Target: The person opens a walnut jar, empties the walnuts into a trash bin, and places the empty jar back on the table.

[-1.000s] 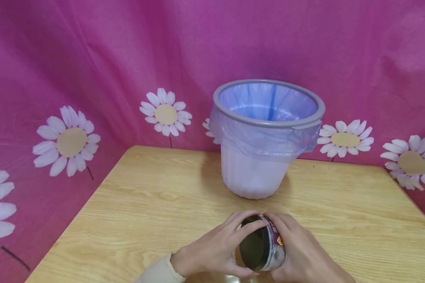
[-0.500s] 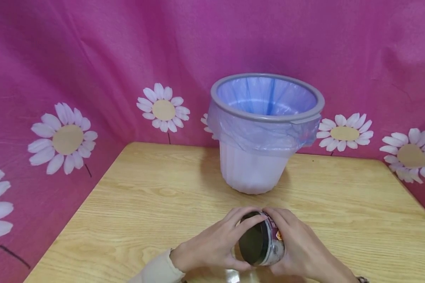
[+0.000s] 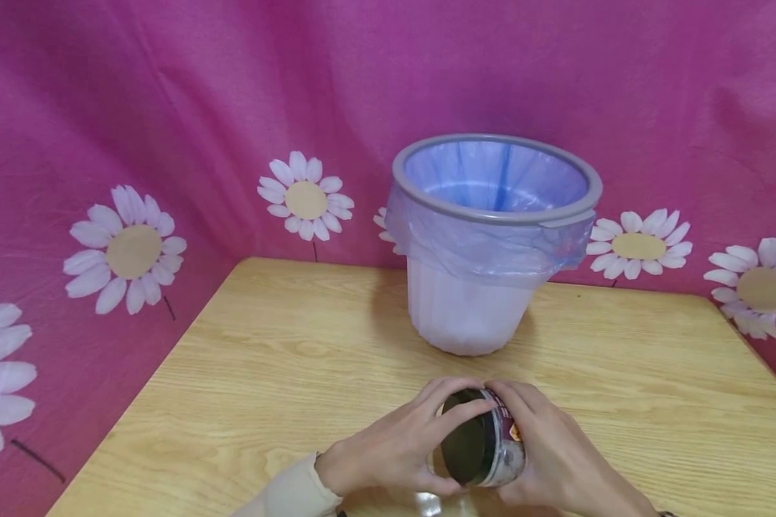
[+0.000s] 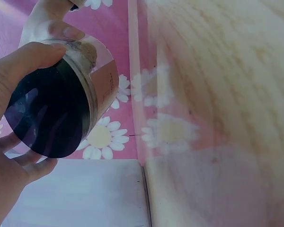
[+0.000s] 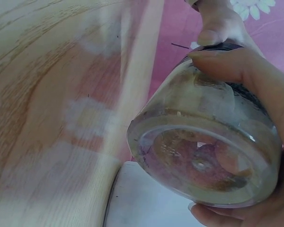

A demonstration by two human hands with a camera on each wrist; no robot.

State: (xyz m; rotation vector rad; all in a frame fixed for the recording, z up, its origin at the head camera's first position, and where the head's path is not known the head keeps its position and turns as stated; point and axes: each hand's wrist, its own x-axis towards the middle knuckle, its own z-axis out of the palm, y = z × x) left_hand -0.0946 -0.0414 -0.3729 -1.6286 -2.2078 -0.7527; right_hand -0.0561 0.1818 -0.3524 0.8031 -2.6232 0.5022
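A clear jar (image 3: 509, 463) with a dark red label and a black lid (image 3: 466, 446) is held on its side low in the head view, the lid facing left. My left hand (image 3: 394, 449) grips the lid, thumb and fingers spread around its edge. Around the jar's body curls my right hand (image 3: 552, 449). In the left wrist view the flat top of the black lid (image 4: 49, 111) shows between thumb and fingers. The right wrist view looks at the jar's see-through base (image 5: 203, 161), with brownish smears inside.
A white bin (image 3: 468, 309) with a grey rim and a bluish plastic liner (image 3: 484, 248) stands beyond the hands on the wooden table (image 3: 284, 373). Behind it hangs a pink curtain (image 3: 336, 86) with white daisies.
The head view shifts slightly. Both hands keep their hold on the jar and lid, with hardly any visible turn of the lid.
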